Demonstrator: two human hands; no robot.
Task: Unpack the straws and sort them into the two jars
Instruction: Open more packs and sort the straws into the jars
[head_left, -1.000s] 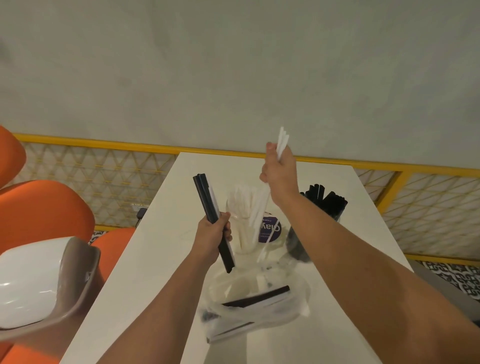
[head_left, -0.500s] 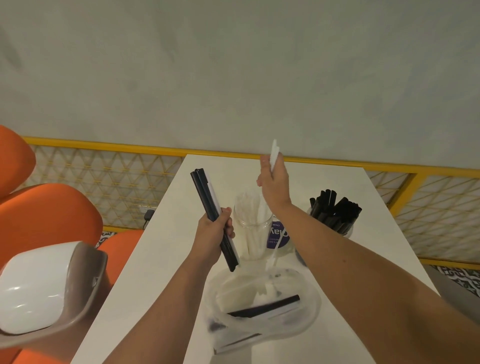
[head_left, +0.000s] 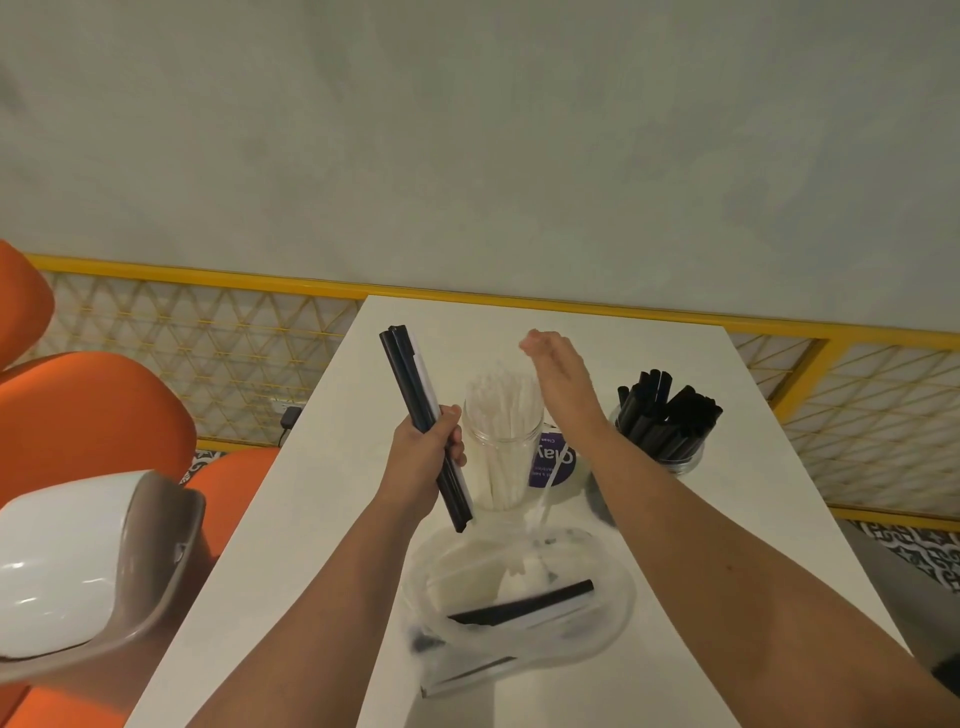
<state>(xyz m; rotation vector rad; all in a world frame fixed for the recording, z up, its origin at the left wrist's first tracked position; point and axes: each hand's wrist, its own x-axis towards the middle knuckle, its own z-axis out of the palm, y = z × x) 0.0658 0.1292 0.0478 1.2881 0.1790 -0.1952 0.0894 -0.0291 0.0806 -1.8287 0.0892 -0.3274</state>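
My left hand (head_left: 423, 457) grips a small bundle of black straws with a white one behind them (head_left: 415, 400), held upright and tilted left. To its right stands a clear jar (head_left: 503, 447) full of white straws. My right hand (head_left: 558, 371) hovers just above and right of that jar's mouth, fingers relaxed, holding nothing. A second jar (head_left: 662, 457) packed with black straws (head_left: 667, 415) stands at the right. Near me lies a clear plastic bag (head_left: 519, 603) with a few black and white straws inside.
The white table (head_left: 322, 519) runs away from me to a grey wall with a yellow-framed mesh rail (head_left: 208, 332). Orange chairs (head_left: 88, 415) and a white-and-grey chair (head_left: 78, 561) crowd the left. A purple label (head_left: 553, 462) sits behind the jars.
My right hand lowered the white straws over the white-straw jar and released them; it is now empty above the jar. The left hand kept its bundle.
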